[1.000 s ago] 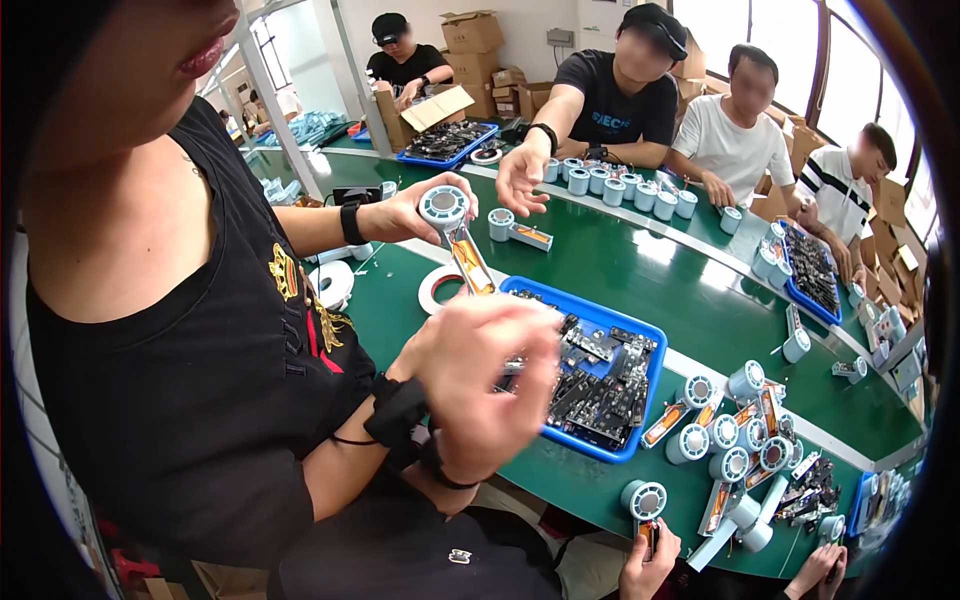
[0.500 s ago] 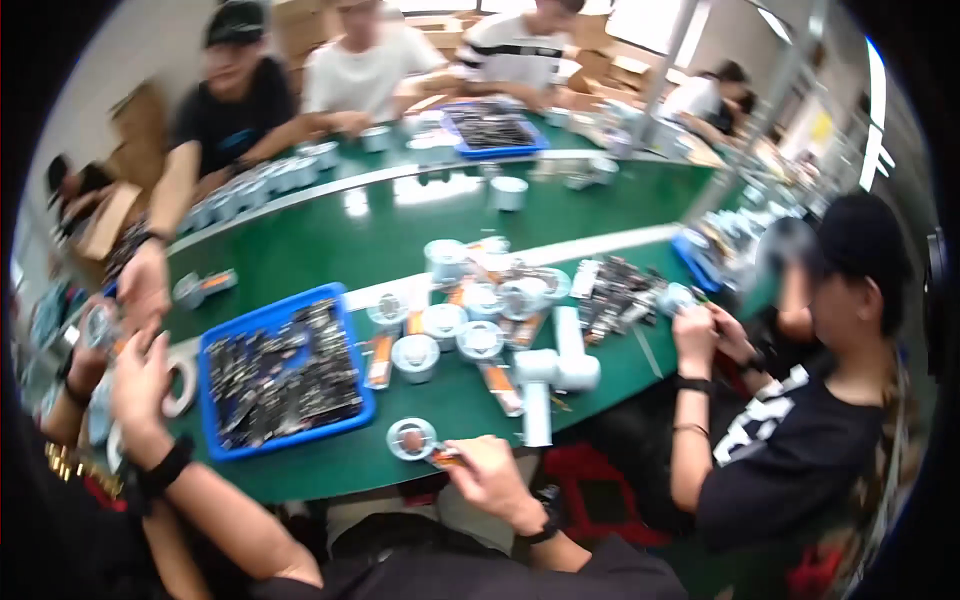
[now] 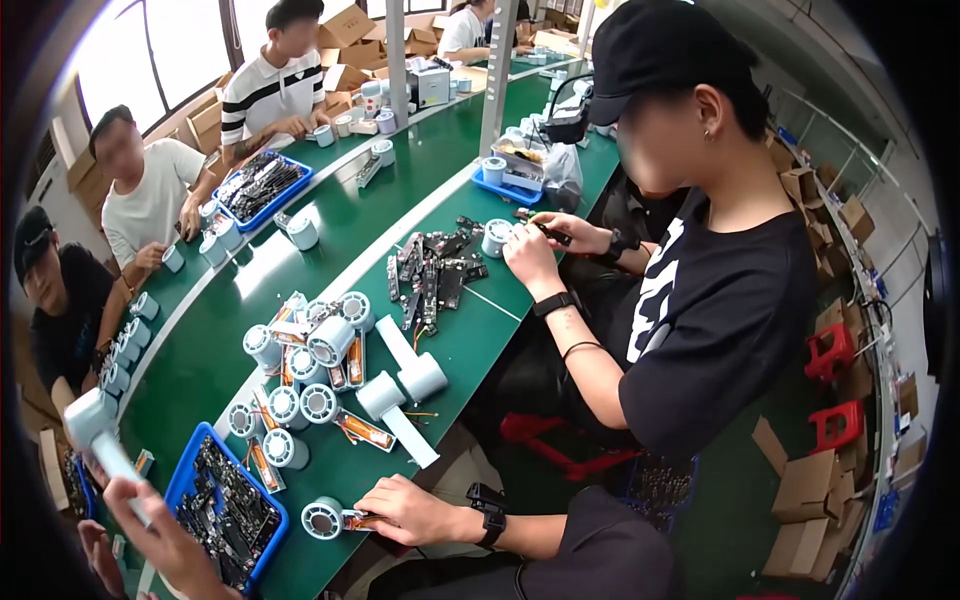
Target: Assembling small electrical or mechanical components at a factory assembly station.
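In my left hand (image 3: 165, 535) at the lower left is a light-blue handheld fan body (image 3: 92, 420), its handle between my fingers and its round head raised. My right hand (image 3: 410, 508) is at the table's near edge, its fingers closed on the handle end of a fan insert (image 3: 322, 518). This insert has a round light-blue head and an orange battery part. Between my hands stands a blue tray (image 3: 277, 522) of black circuit boards. Another person's hand (image 3: 98, 560) is just left of my left hand.
Several fan inserts (image 3: 318, 402) are heaped beyond my right hand, beside two T-shaped fan bodies (image 3: 422, 375). Loose circuit boards (image 3: 432, 275) lie farther off. A co-worker (image 3: 720, 300) sits close on my right, holding parts. More people work across the green table (image 3: 200, 350).
My view has swung to the right. My left hand, earlier beside another person's hand, now has the light-blue fan body in it. My right hand keeps its hold on the fan insert.
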The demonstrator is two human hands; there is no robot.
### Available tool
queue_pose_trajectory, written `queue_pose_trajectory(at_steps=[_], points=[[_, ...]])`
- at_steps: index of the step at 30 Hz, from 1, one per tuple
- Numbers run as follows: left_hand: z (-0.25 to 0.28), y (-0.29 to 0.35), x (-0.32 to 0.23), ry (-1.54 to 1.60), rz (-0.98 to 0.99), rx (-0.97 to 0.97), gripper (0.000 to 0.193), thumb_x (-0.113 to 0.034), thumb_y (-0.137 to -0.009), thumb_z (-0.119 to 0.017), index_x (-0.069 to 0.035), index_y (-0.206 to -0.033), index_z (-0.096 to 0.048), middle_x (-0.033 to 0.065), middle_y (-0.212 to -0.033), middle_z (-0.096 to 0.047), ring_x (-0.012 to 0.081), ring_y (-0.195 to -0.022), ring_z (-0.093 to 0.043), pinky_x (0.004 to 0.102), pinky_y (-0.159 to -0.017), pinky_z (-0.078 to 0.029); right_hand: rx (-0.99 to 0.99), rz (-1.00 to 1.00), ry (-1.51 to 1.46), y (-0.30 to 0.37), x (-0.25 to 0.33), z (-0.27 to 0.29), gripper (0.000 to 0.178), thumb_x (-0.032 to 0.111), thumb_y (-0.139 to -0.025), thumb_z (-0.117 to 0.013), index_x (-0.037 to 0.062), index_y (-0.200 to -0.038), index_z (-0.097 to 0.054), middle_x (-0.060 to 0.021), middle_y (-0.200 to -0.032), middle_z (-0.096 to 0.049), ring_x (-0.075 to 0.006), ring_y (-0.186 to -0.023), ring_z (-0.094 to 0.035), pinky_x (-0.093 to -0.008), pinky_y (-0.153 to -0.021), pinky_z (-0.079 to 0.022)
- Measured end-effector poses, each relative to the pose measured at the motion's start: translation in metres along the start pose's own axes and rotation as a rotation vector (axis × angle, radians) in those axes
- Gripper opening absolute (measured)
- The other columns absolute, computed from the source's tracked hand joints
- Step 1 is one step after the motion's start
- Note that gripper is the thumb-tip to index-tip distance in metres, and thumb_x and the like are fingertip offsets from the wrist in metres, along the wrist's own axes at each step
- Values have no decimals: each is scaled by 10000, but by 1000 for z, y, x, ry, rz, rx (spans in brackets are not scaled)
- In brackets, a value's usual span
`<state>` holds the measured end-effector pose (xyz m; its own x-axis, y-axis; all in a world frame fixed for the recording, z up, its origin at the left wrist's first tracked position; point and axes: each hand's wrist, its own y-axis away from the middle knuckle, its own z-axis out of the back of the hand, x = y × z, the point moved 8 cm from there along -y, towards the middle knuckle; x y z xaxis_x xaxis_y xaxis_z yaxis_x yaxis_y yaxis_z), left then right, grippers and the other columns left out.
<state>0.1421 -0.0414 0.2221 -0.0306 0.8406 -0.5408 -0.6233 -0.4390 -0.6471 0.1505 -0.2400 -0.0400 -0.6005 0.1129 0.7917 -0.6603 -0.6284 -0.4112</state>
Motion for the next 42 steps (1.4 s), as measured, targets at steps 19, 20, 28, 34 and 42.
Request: queue_pose_trajectory(at_steps=[19, 20, 28, 34, 42], points=[[-344, 160, -146, -6, -1082, 955, 256, -362, -927, -718, -153, -1054, -643, 98, -998, -658, 288, -1012, -604, 449, -952, -432, -133, 115, 32, -2, 5, 2, 279, 111, -838, -708, 55, -1111, -692, -120, -1078, -691, -323, -1063, -610, -441, -953, -447], [-346, 159, -147, -16, -1065, 899, 252, -357, -924, -723, -158, -1061, -654, 92, -998, -657, 281, -1024, -604, 455, -960, -427, -161, 135, 36, -1, 7, 4, 284, 111, -836, -707, 60, -1115, -691, -123, -1086, -689, -331, -1068, -609, -445, -957, -446], [-256, 121, -130, 113, -891, 724, 255, -247, -892, -759, -124, -1110, -709, 80, -989, -639, 297, -1027, -600, 450, -959, -436, -75, 76, 18, -2, 3, 0, 294, 109, -827, -706, 69, -1118, -683, -106, -1097, -690, -327, -1058, -610, -452, -925, -444], [-126, 108, -61, 12, -528, 1002, 278, -176, -851, -784, -73, -1090, -686, 92, -1047, -647, 332, -1049, -597, 460, -939, -463, -120, 17, 56, 1, 8, 5, 284, 115, -824, -712, 70, -1102, -681, -89, -1064, -699, -305, -1008, -617, -438, -896, -446], [-106, 178, 41, -21, -546, 876, 439, -198, -745, -842, -75, -1123, -654, 79, -1197, -640, 333, -1254, -533, 477, -1060, -418, -102, -22, 83, -3, 11, -3, 254, 96, -825, -709, 43, -1072, -681, -91, -1019, -710, -295, -960, -622, -421, -863, -454]])
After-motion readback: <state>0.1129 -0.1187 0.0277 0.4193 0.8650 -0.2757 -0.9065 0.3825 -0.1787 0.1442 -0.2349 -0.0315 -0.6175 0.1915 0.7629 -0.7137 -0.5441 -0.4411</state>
